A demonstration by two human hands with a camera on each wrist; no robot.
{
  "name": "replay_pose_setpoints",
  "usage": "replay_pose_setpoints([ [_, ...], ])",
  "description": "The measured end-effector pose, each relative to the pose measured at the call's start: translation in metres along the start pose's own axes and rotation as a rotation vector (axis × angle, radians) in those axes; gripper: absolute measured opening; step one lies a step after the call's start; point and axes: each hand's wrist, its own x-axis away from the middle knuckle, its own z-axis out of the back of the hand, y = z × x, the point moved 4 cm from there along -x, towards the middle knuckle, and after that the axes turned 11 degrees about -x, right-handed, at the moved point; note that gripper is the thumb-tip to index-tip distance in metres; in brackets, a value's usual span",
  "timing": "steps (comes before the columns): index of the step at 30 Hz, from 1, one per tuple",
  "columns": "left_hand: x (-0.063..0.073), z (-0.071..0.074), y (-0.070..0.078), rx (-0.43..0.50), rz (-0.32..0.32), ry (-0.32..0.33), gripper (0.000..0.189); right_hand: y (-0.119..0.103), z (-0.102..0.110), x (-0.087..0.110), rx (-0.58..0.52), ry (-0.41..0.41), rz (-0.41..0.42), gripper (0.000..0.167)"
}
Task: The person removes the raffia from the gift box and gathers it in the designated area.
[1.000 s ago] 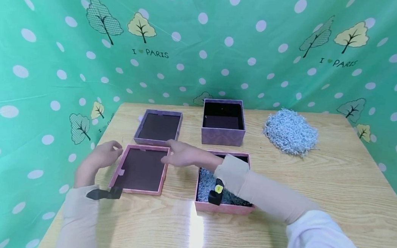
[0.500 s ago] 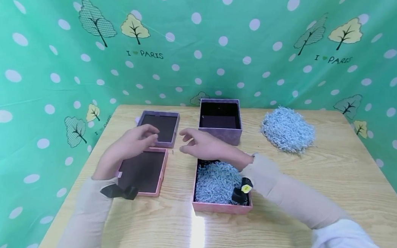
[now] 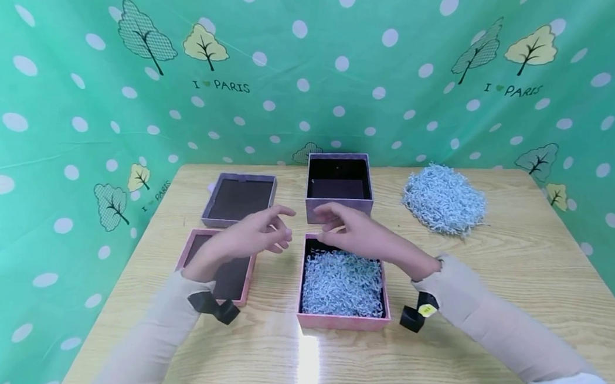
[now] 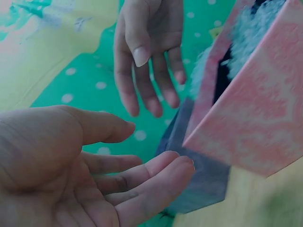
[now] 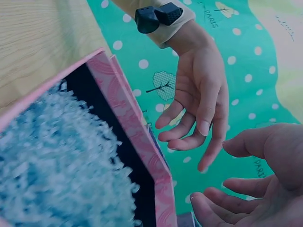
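Observation:
Both hands hover over the table with nothing in them. In the head view my left hand is in front of the pink lid, fingers loosely bent toward the pink box. My right hand hangs over that box's far edge, fingers relaxed and pointing left. Light blue shredded paper fills much of the pink box. Each wrist view shows the two hands facing each other, apart, beside the pink box. In the right wrist view the shredded paper lies below the box's rim, with a dark inner wall showing.
Behind the pink box stands an open purple box with a dark inside. A purple lid lies upturned at the back left, behind the pink one. A heap of light blue shredded paper sits at the back right. A green polka-dot cloth hangs behind the table.
My left hand has moved right from the pink lid's left edge. My right hand has drawn back right from that lid's right edge to over the pink box. The boxes stay in place.

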Motion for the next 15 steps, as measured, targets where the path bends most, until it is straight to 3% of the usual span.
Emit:
replay_pose_setpoints([
  [7,-0.008,-0.021,0.001,0.098,0.019,-0.091,0.053,0.014,0.002,0.020,-0.018,0.000,0.002,0.054],
  [15,-0.013,-0.036,-0.003,0.071,0.098,-0.122,0.062,0.024,-0.004,0.036,0.107,-0.023,0.035,0.058],
])
